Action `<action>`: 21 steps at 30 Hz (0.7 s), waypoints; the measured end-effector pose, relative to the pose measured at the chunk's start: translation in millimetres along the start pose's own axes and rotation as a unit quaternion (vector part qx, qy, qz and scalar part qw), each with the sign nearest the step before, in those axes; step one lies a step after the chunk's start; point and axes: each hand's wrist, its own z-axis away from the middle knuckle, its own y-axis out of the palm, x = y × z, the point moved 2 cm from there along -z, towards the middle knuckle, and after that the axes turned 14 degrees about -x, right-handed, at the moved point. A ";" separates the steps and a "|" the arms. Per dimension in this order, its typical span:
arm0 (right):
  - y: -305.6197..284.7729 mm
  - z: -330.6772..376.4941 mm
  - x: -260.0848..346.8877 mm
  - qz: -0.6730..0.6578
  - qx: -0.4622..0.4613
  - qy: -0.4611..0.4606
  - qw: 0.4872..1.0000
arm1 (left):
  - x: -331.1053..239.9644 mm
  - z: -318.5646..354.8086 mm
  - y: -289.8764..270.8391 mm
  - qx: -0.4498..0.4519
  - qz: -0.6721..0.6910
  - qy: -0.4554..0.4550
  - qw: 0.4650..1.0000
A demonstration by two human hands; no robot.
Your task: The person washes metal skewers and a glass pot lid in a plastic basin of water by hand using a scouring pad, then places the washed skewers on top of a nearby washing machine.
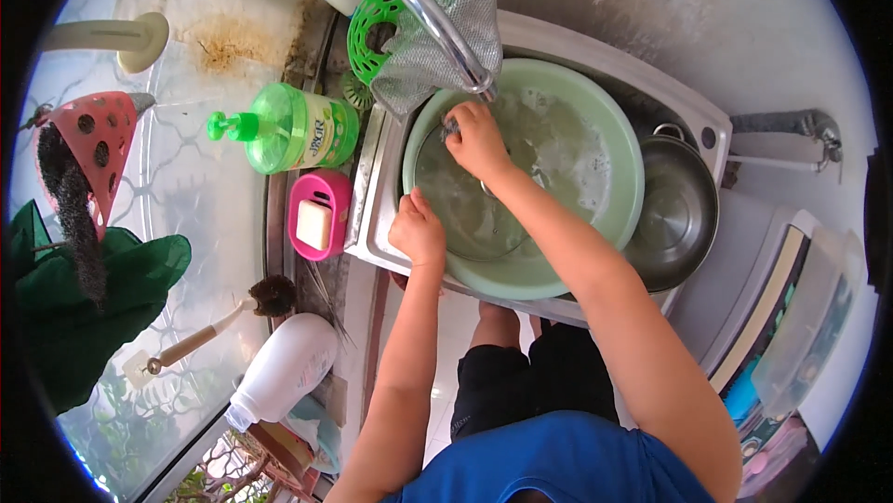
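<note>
A round see-through lid [465,213] is lying in cloudy water at the left of the green basin [630,194]. The right hand's [478,140] fingers are pinching a grey scrubber [450,127] at the basin's upper left. The left hand [418,230] is curling narrowly at the basin's left rim; whether it is gripping the lid, I cannot tell.

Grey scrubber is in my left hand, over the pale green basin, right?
Not quite: the head view shows the grey scrubber in your right hand, not your left hand. It is over the pale green basin, as you said.
</note>
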 end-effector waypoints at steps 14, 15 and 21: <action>-7.8 30.2 61.3 -0.301 0.140 -0.104 0.938 | 17.7 3.6 -2.7 -0.050 -0.051 0.012 0.997; -0.9 21.0 43.5 -0.217 0.091 -0.060 0.970 | 17.2 -0.1 0.3 -0.039 -0.048 0.027 0.998; 6.3 35.0 44.9 -0.172 0.092 -0.082 0.977 | 14.2 -1.3 -3.1 -0.058 -0.034 0.014 0.998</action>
